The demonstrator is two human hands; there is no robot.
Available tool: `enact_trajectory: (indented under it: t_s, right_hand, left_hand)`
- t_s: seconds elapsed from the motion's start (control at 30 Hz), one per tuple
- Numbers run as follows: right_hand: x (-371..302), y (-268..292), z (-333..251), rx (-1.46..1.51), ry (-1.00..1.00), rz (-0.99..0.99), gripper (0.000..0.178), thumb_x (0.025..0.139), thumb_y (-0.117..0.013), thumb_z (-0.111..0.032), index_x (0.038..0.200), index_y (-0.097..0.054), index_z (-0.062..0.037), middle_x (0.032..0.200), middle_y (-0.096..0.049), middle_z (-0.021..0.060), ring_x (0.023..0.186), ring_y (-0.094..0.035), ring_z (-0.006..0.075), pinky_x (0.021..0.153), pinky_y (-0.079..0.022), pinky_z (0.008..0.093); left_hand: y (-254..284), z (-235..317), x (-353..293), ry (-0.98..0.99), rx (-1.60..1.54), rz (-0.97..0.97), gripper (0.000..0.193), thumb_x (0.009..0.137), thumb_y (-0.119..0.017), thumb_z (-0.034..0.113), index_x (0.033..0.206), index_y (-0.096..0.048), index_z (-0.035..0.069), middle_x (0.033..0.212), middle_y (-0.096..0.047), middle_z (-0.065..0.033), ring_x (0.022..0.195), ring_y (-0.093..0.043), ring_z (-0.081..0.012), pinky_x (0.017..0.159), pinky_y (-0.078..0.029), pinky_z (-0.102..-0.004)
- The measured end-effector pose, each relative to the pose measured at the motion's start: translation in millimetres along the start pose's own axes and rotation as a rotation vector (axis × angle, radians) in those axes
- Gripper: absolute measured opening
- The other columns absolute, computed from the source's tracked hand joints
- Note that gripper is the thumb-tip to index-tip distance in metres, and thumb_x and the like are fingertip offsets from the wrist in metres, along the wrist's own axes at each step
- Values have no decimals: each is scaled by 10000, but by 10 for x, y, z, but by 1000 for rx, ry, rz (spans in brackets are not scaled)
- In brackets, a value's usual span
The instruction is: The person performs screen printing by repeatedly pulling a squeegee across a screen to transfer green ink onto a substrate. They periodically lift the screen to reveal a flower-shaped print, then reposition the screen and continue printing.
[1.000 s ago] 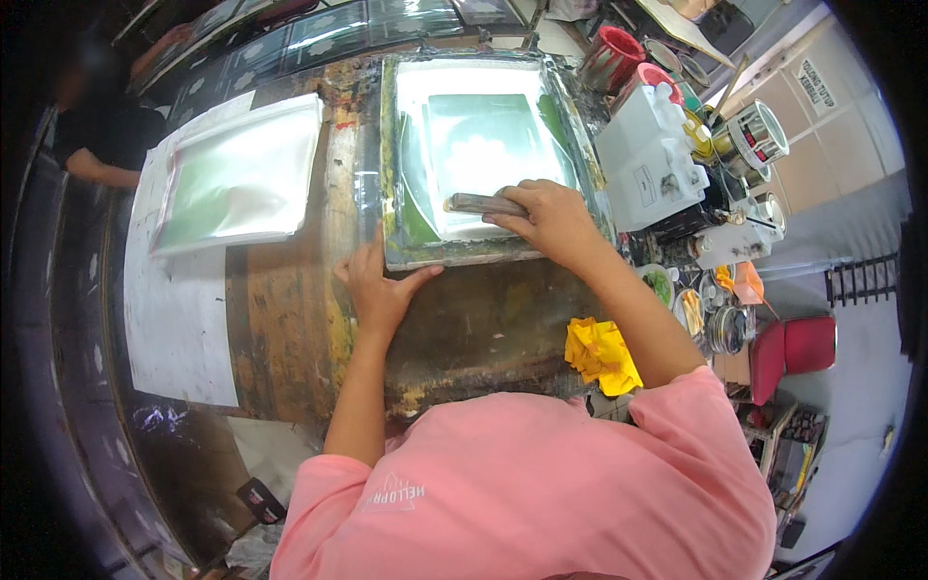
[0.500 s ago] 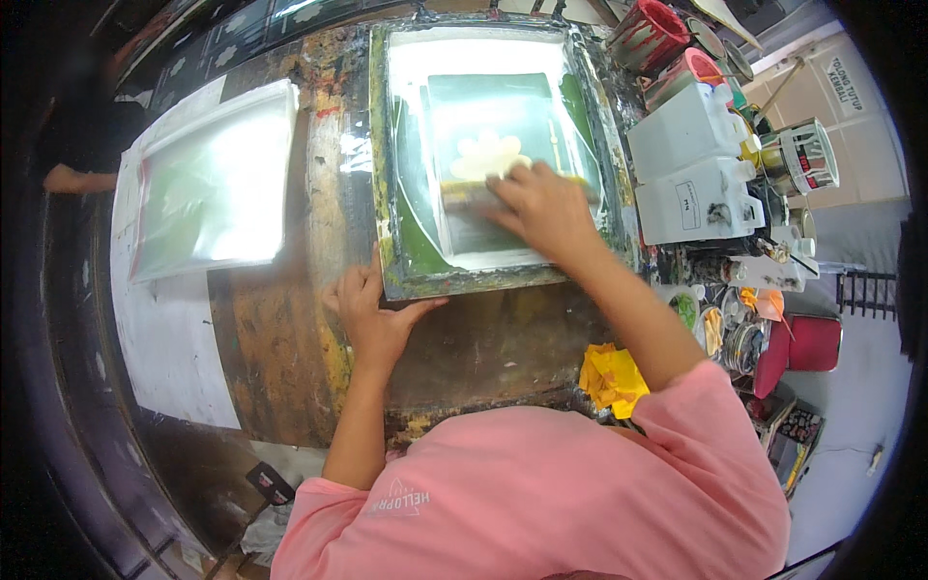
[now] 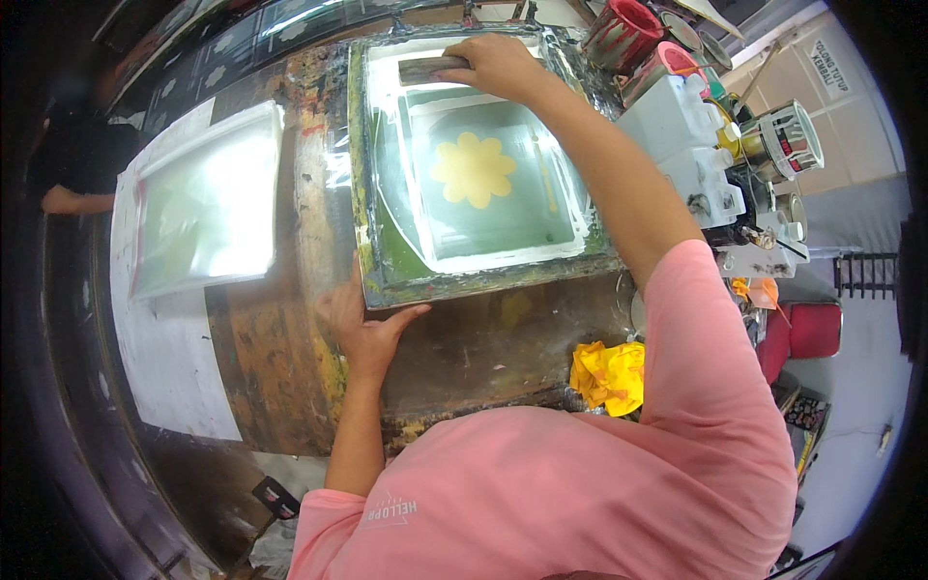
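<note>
A screen-printing frame (image 3: 362,184) lies on the worktable, its green mesh showing a pale yellow flower shape (image 3: 474,170) and a thin yellow streak (image 3: 543,174) to its right. Over the far end of the mesh, my right hand (image 3: 498,68) is closed on a squeegee (image 3: 435,70) with a worn wooden handle; its blade edge is hard to make out. My left hand (image 3: 362,324) rests at the frame's near left corner, thumb and fingers spread along two sides of it. Some left fingers are blurred or hidden.
Left of the frame, a stack of clear plastic sheets (image 3: 208,203) lies on white paper (image 3: 184,377). Crumpled yellow cloth (image 3: 609,377) sits at the near right. Paint cans (image 3: 619,34) and white jugs (image 3: 677,145) crowd the right side. Another person's arm (image 3: 77,201) shows at far left.
My right hand has moved the squeegee from the middle of the mesh to its far end, uncovering the whole flower shape. My left hand stays at the corner.
</note>
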State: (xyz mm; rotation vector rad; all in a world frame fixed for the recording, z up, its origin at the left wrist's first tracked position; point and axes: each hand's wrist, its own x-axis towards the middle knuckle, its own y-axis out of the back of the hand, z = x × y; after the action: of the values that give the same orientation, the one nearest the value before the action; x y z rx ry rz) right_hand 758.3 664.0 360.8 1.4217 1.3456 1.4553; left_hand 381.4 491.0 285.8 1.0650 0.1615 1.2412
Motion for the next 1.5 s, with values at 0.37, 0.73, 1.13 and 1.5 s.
enact_trajectory:
  t_s: [0.37, 0.73, 1.13, 1.5]
  right_hand:
    - [-106, -474, -18, -173, -62, 166, 423, 943, -625, -549, 1086, -751, -171, 942, -702, 59, 924, -694, 286, 742, -554, 459]
    - [-1500, 6, -1005, -80, -18, 78, 345, 964, -621, -493, 1042, -707, -168, 925, -646, 82, 903, -673, 285, 666, -579, 440]
    - [-2092, 707, -1677, -17, -72, -3, 383, 927, -687, -423, 1050, -656, -62, 943, -663, 106, 955, -664, 318, 795, -547, 459]
    - [-1238, 1614, -1466, -307, 61, 629, 354, 915, -673, -451, 943, -676, -98, 830, -667, 57, 852, -654, 264, 884, -398, 482]
  left_hand:
    - [-2, -1, -13, 5, -60, 0, 1139, 590, -934, 546, 1466, -518, -52, 998, -726, -49, 895, -603, -226, 928, -353, -390]
    - [-38, -21, -32, -28, -24, 52, 1093, 628, -905, 594, 1439, -551, -47, 908, -689, -69, 834, -596, -218, 898, -361, -380]
    - [-19, 69, 17, -2, -97, 103, 957, 715, -916, 498, 1415, -571, -56, 976, -687, -77, 868, -567, -227, 896, -395, -375]
    - [627, 909, 1080, 95, -695, 249, 756, 944, -766, 345, 1467, -451, -99, 1124, -648, -155, 1060, -593, -222, 958, -479, -347]
